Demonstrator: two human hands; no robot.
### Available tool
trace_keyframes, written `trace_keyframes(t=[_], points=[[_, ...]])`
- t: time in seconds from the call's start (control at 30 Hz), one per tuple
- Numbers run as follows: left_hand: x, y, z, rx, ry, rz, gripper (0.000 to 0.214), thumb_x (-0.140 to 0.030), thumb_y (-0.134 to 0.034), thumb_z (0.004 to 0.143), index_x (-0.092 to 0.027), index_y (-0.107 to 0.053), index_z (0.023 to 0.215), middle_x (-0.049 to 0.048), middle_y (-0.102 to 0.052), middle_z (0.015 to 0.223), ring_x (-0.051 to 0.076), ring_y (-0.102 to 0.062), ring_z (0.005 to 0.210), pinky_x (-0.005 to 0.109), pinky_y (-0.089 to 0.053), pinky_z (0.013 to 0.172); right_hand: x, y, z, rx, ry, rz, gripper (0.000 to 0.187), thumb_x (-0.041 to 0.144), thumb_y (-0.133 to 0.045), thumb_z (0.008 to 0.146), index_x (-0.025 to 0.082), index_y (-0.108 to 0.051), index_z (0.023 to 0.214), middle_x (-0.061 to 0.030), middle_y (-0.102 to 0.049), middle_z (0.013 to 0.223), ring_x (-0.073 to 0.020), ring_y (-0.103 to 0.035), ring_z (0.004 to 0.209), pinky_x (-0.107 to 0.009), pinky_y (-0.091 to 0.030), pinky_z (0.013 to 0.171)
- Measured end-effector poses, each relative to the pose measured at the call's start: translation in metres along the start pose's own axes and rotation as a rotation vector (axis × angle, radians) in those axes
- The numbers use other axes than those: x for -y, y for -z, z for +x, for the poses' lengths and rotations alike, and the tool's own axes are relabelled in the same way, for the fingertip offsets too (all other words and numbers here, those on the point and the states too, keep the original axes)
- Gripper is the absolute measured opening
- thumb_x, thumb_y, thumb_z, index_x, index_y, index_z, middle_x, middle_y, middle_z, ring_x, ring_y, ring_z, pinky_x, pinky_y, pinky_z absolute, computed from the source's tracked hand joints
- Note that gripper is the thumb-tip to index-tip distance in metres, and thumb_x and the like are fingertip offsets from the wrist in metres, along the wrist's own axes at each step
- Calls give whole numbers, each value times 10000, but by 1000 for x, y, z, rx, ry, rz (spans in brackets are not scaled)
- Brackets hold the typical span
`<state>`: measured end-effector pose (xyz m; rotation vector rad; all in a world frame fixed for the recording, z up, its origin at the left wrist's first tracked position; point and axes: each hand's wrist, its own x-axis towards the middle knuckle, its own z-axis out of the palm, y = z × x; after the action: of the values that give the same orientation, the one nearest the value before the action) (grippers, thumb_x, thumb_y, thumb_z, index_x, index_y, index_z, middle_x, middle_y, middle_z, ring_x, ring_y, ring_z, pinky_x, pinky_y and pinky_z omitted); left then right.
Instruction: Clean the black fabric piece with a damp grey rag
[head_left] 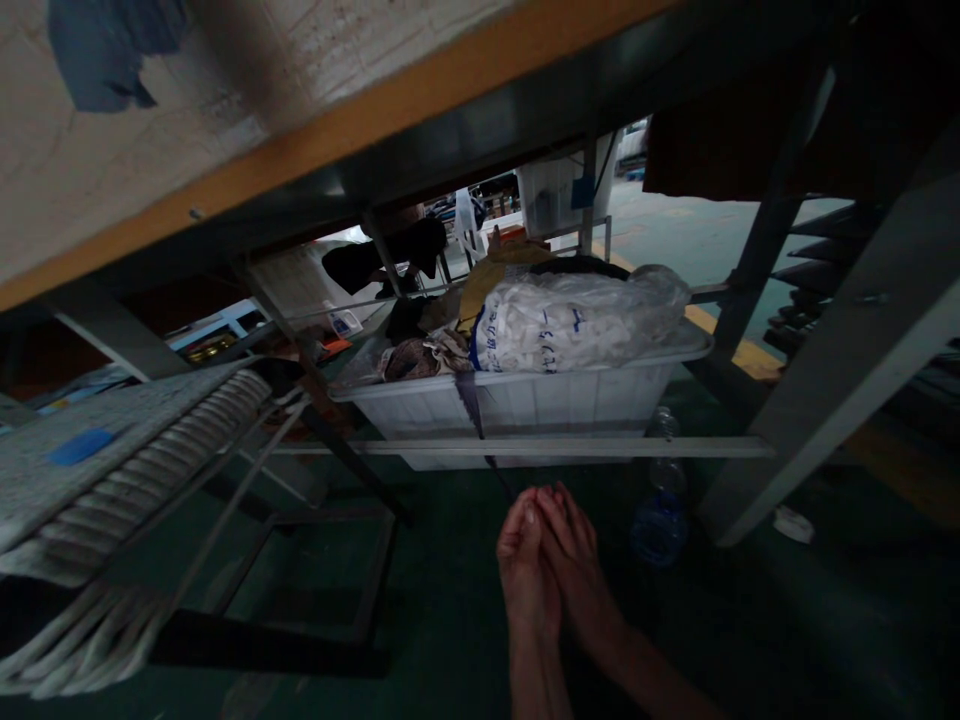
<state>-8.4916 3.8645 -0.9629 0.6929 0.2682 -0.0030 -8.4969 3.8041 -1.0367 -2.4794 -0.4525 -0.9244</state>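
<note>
My left hand (523, 560) and my right hand (576, 550) are pressed together low in the middle of the view. A thin dark fabric strip (470, 400) hangs over the bin's front rim and runs down, tapering, to my left fingers, which are closed on its end. The right fingers lie together against the left hand; whatever they hold is hidden. Beyond the hands is a white plastic bin (570, 405). In it are a clear plastic bag (577, 315) of whitish pieces with blue handwriting, and some crumpled brown and dark cloth (412, 358).
Overhead runs a table edge (337, 115). A metal crossbar (562, 447) passes before the bin, with a table leg (832, 400) at right. A padded stool (135, 450) wound with cord is at left. A plastic bottle (660, 520) stands right of the hands.
</note>
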Motion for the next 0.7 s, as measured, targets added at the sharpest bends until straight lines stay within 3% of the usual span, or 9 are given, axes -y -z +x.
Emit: trace_keyframes(t=[0.17,0.27,0.37,0.47,0.53,0.63,0.7], points=[[-8,-4,3,-10,34,-15,247,-401,-708,634,-163,-657,674,31,-681,734,146,-645,747,291,-485,794,0,1,4,51,45,114,571,151,-326,882,266,-124,1403,-41,-329,1414,-242,-159,1335,-464,-406,966],[-11,1,1,142,-37,365,285,-394,-641,709,-165,-687,872,79,-680,958,199,-602,966,354,-401,951,-3,4,11,60,-95,278,606,134,-330,864,236,-85,1409,-79,-195,1465,-244,-161,1337,-490,-350,1017],[-10,10,-7,229,-75,681,324,-362,-622,729,-178,-668,991,90,-645,1086,230,-541,1082,385,-338,1010,-12,8,19,87,-189,594,615,140,-312,856,223,-54,1408,-96,-135,1478,-211,-164,1338,-484,-281,1062],[-9,17,-13,126,-26,558,374,-364,-674,676,-186,-661,1005,93,-631,1119,236,-539,1088,375,-363,985,-20,9,23,229,-254,964,643,170,-380,836,266,-83,1399,-90,-191,1465,-191,-286,1295,-439,-317,1044],[-7,17,-16,102,37,447,404,-366,-693,657,-177,-654,1012,104,-627,1120,237,-540,1086,362,-378,966,-21,9,24,224,-353,1144,643,223,-420,840,278,-93,1391,-102,-255,1442,-181,-389,1237,-406,-376,1005],[2,12,-17,142,15,466,394,-386,-654,699,-159,-641,1020,110,-636,1081,229,-560,1039,333,-407,916,-18,10,25,122,-520,1141,530,332,-431,856,256,-243,1346,-115,-463,1299,-180,-539,1087,-381,-469,911],[10,7,-14,71,-85,506,377,-418,-638,706,-154,-649,975,96,-651,1021,210,-577,982,296,-426,867,-14,13,26,110,-554,1035,461,370,-431,855,240,-354,1291,-104,-557,1187,-190,-585,1006,-379,-501,859]])
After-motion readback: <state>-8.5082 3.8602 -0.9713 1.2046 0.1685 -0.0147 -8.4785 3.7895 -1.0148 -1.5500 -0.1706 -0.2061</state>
